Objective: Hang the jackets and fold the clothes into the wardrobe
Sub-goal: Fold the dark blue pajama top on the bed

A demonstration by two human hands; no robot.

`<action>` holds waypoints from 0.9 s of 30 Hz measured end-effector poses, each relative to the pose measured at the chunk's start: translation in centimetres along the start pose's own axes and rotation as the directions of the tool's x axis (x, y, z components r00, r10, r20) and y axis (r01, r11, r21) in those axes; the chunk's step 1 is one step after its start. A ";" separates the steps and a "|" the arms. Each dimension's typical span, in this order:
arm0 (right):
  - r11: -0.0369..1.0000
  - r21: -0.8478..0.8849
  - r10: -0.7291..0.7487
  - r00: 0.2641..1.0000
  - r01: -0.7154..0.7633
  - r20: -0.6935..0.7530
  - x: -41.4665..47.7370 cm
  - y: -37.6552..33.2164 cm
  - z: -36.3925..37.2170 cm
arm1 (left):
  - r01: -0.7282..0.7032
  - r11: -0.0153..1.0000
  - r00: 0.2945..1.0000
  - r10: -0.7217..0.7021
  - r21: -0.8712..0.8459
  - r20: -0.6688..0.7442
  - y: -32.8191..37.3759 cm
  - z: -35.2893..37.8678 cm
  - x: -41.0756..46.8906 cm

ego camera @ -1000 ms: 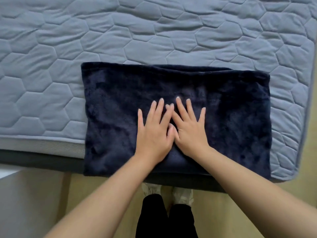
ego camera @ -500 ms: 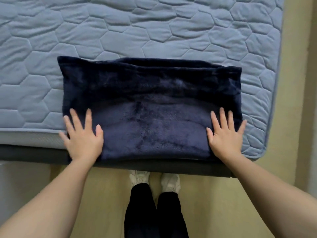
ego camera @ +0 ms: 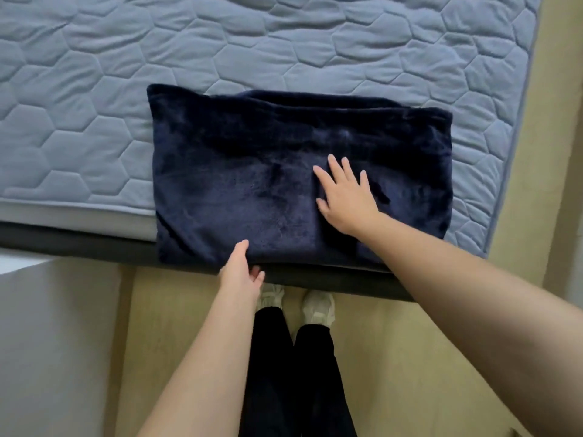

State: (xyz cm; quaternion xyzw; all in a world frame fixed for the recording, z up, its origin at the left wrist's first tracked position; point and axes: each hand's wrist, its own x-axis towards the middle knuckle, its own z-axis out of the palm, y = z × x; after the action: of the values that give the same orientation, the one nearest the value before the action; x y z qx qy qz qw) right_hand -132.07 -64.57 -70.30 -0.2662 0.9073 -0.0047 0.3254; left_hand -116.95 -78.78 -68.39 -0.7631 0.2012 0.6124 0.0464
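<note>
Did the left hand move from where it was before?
Yes. The left hand slid right along the near edge of the navy cloth, from its left corner to about the middle of that edge.

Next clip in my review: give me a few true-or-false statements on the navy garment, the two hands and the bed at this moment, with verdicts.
1. The right hand lies flat on the garment, fingers spread. True.
2. The garment is on a hanger. False: it lies folded on the mattress.
3. The garment's near edge hangs over the mattress edge. True.
4. The left hand is at the garment's far edge. False: it is at the near edge, thumb on the fabric.
5. The person is barefoot. False: light shoes show below the bed edge.
</note>
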 end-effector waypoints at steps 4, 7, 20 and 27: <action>0.995 -0.066 -0.071 0.997 0.068 -0.038 4.0 -0.5 -2.8 | 0.152 0.984 0.955 -0.122 -0.092 0.269 -2.7 2.2 -1.2; 0.997 -0.053 -0.050 0.998 0.048 -0.042 7.7 0.0 -4.9 | 0.207 0.963 0.925 -0.135 -0.172 0.356 -4.1 3.2 -0.9; 0.984 0.132 0.065 0.940 -0.115 0.336 15.3 0.3 -10.8 | 0.180 0.966 0.868 -0.066 -0.187 0.492 -3.5 2.6 -0.8; 0.684 0.633 0.073 0.897 -0.363 0.435 10.6 1.7 -17.7 | 0.091 0.993 0.808 -0.033 -0.069 0.588 4.2 -1.1 -4.0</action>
State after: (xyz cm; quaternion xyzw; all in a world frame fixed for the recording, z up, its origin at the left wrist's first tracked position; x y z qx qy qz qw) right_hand -150.22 -71.16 -62.86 -0.0065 0.7826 -0.2570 0.5670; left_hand -118.11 -81.97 -63.54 -0.5451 0.1231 0.8244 0.0901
